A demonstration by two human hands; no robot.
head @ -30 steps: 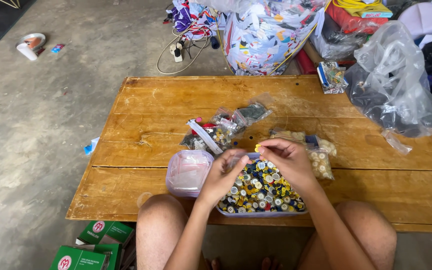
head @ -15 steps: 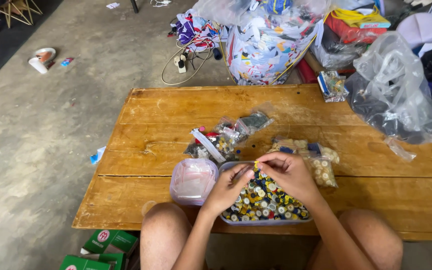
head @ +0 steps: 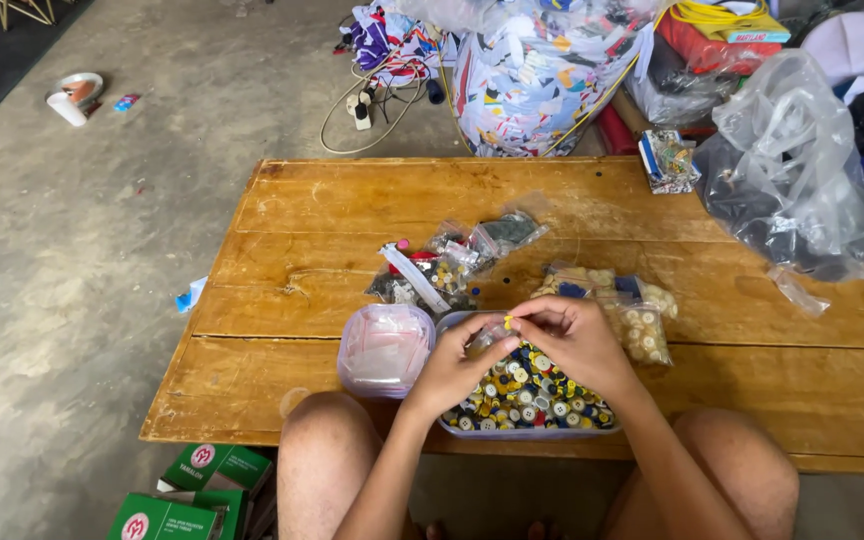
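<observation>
- Both hands pinch together: left hand [head: 457, 372] and right hand [head: 570, 340] clamped on a small clear bag [head: 485, 335].
- Best kept low over the button tray [head: 527, 395], so spills land inside.

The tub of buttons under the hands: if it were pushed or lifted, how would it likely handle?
The button tub looks heaped full, so probably heavy for its size. Its thin clear walls may flex when lifted. It overhangs the wooden table near edge slightly, so a push toward the knees could tip it, spilling loose buttons that likely roll.
</observation>
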